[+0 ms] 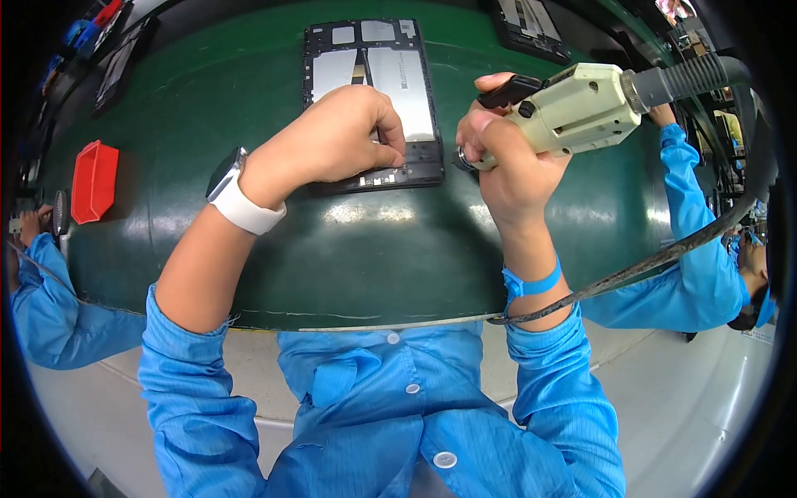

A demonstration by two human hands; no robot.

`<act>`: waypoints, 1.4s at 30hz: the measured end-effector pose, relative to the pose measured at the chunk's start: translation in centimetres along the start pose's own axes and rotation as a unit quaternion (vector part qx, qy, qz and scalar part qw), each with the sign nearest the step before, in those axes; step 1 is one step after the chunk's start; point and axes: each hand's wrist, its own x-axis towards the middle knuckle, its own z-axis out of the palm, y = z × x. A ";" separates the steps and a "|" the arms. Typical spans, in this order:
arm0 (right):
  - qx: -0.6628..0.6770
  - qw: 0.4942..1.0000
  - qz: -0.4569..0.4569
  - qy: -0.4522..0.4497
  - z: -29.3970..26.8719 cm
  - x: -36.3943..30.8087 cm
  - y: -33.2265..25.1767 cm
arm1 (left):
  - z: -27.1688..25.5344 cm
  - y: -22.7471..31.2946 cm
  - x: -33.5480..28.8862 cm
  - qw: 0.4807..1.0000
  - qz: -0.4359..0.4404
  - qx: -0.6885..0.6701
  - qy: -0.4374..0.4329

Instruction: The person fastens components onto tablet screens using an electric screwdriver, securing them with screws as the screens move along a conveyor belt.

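An opened tablet (pixel 419 104) lies on the green work surface in front of me, its silver battery plates and black inner frame showing. My left hand (pixel 344 137) reaches over it. Its fingertips are pinched together at the tablet's near right corner, and anything between them is too small to make out. Just right of the tablet, my right hand (pixel 515 162) is wrapped around a cream electric screwdriver (pixel 577 112) with a black lever. The tool's metal nose points left and down, apart from the tablet.
A thick grey cable (pixel 689 236) runs from the tool around the right side and across my right wrist. At the left sits a red plastic bin (pixel 94 183). Another open device (pixel 531 29) lies at the far right, another (pixel 124 66) far left. Co-workers in blue sleeves (pixel 677 290) flank me.
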 end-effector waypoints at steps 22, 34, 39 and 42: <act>-0.007 1.000 0.005 -0.017 0.4 0.6 0.0 | 0.5 -0.7 -1.9 0.995 0.061 0.020 0.081; -0.029 1.000 -0.003 -0.002 0.4 0.6 -0.1 | 6.3 1.2 -4.6 0.937 0.065 0.147 0.311; -0.041 0.999 -0.004 -0.010 0.1 1.0 -0.7 | 6.3 1.8 -4.4 0.938 0.060 0.151 0.305; -0.021 1.000 -0.009 -0.010 0.2 0.6 -0.3 | 7.1 1.6 -4.6 0.933 0.060 0.172 0.311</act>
